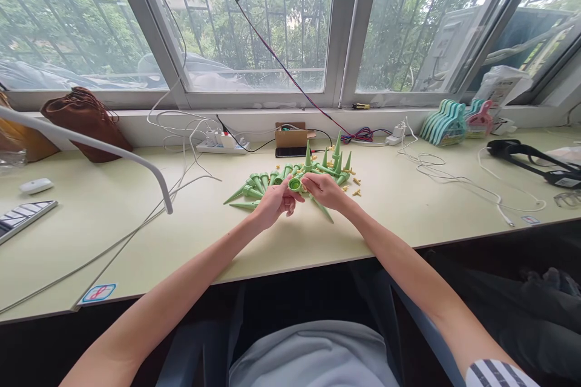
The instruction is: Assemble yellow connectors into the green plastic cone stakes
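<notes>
My left hand is closed round a green plastic spike, whose round open end faces up toward me. My right hand is pinched beside that open end, close to or touching its rim; what its fingers hold, if anything, is hidden. Behind and left of my hands several more green spikes lie in a pile, and others stand with their points up. One spike lies below my right hand. Small yellow plastic fittings are scattered to the right of it.
A small cardboard box with a dark phone-like slab stands behind the pile. White cables run across the table from a power strip. To the right are small hangers and a black strapped device; a brown pouch sits left.
</notes>
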The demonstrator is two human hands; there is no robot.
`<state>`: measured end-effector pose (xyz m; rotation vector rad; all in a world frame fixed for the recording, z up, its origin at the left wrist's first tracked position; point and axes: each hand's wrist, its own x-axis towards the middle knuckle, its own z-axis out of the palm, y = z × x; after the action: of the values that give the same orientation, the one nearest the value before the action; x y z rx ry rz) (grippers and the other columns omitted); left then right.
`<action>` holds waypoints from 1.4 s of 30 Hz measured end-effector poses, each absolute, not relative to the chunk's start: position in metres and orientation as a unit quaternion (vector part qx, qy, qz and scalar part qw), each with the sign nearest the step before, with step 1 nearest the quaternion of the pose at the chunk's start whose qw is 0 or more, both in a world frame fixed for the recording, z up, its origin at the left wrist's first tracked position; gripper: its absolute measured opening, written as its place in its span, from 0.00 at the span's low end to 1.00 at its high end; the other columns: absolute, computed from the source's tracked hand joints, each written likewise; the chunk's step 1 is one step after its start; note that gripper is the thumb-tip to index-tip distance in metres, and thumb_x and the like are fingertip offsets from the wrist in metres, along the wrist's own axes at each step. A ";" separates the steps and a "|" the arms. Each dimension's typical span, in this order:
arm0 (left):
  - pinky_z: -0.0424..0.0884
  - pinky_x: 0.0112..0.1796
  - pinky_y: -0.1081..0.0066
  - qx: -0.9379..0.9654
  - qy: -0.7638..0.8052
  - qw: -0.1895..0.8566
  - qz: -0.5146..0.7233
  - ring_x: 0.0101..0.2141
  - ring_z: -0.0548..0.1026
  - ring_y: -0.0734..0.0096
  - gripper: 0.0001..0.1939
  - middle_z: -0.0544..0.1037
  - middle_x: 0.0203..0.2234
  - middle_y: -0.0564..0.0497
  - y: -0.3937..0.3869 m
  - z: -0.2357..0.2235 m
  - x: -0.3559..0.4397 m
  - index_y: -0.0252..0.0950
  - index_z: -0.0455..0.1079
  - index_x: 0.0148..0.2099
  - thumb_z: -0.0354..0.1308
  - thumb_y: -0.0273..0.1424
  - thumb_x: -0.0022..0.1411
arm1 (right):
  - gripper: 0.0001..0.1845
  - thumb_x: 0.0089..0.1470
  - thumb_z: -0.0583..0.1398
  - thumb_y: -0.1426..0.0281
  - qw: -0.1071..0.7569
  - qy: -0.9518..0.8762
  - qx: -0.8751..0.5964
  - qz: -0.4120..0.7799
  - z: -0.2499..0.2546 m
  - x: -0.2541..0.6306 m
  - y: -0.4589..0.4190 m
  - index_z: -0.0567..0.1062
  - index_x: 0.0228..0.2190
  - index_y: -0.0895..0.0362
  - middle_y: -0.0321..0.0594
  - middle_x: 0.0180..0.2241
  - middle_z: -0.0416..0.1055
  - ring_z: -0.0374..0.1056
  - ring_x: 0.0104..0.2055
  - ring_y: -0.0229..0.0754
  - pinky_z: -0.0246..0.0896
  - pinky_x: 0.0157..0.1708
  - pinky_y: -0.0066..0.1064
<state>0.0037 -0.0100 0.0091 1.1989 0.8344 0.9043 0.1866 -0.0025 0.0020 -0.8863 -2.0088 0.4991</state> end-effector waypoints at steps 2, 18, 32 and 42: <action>0.62 0.16 0.73 0.535 0.364 0.651 0.395 0.15 0.64 0.77 0.27 0.79 0.24 0.39 -0.010 0.009 0.003 0.31 0.71 0.25 0.58 0.51 0.61 | 0.24 0.66 0.47 0.54 0.429 -0.804 -0.360 0.201 0.002 0.187 -0.003 0.58 0.23 0.54 0.32 0.20 0.56 0.50 0.24 0.36 0.50 0.27 0.31; 0.61 0.18 0.75 0.589 0.332 0.615 0.406 0.16 0.65 0.78 0.22 0.65 0.14 0.54 -0.012 0.006 -0.002 0.34 0.66 0.24 0.64 0.46 0.58 | 0.23 0.66 0.47 0.56 0.429 -0.796 -0.376 0.200 0.004 0.187 -0.002 0.57 0.22 0.54 0.32 0.20 0.54 0.50 0.24 0.36 0.48 0.28 0.31; 0.61 0.19 0.75 0.625 0.318 0.566 0.433 0.18 0.64 0.80 0.18 0.66 0.19 0.57 -0.017 0.011 0.000 0.35 0.67 0.29 0.70 0.41 0.51 | 0.26 0.66 0.46 0.52 0.414 -0.804 -0.376 0.203 0.001 0.185 -0.001 0.58 0.22 0.55 0.32 0.20 0.54 0.50 0.24 0.35 0.47 0.27 0.30; 0.63 0.18 0.74 0.647 0.312 0.508 0.476 0.17 0.64 0.82 0.17 0.74 0.26 0.53 -0.016 0.008 0.005 0.35 0.76 0.40 0.70 0.41 0.52 | 0.30 0.64 0.45 0.47 0.405 -0.800 -0.386 0.214 0.000 0.185 0.000 0.61 0.22 0.56 0.34 0.21 0.58 0.52 0.25 0.36 0.48 0.27 0.29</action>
<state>0.0048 -0.0164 0.0078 1.5585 0.7516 1.1484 0.1848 0.0001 0.0002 -0.9749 -2.0202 0.5410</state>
